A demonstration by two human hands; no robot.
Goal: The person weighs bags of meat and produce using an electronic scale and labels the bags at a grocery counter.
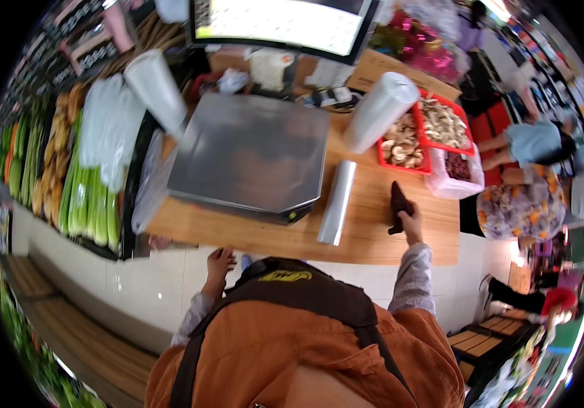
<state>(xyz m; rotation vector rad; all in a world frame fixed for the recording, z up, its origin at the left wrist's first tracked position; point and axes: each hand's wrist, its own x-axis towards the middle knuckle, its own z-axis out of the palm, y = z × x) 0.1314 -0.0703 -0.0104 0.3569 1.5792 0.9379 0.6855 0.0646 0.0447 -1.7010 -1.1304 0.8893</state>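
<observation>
Taking the middle of the desk as the clock's centre and the screen as twelve, the right hand is at about four o'clock, over the bare wood. Its grip is closed around a dark object, narrow and long, whose kind is hard to make out. The fingers hold it by the middle, with one end toward twelve and the other toward six; whether it rests on the wood cannot be told.

The left hand is between seven and eight o'clock, close to the near edge, fingers bent. Nothing shows in that grip, and I cannot tell whether it is clenched or released, nor whether it touches the edge.

Just off centre toward four, between the dark object and a metal-topped machine, lies a silvery roll, lengthwise toward the person. The machine takes up much of the desk toward ten. A clear bag roll leans between one and two. Touching one another toward two are a red basket of mushrooms and a second red basket with paler pieces. At three stands a white-lined box with dark red contents.

Beyond the desk, celery lies at nine, with white plastic bags hanging above it toward ten.
</observation>
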